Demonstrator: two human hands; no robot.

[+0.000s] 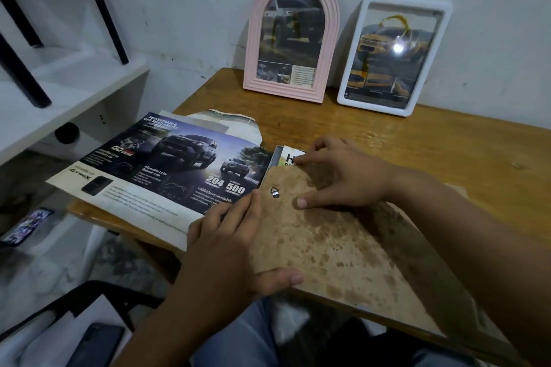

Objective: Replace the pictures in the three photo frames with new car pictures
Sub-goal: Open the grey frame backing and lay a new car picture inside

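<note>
A third photo frame lies face down on the wooden table, its stained brown backing board up, with a small metal hanger on it. My left hand grips the board's near-left edge, thumb on top. My right hand rests fingers spread on the board's far end, fingertips on a car picture sticking out under the board. A pink arched frame and a white rectangular frame lean on the wall, each with a car picture inside.
A large car brochure page lies on the table's left side, overhanging its edge, with another sheet beneath it. A white shelf with black legs on it stands at the left. A phone lies lower left.
</note>
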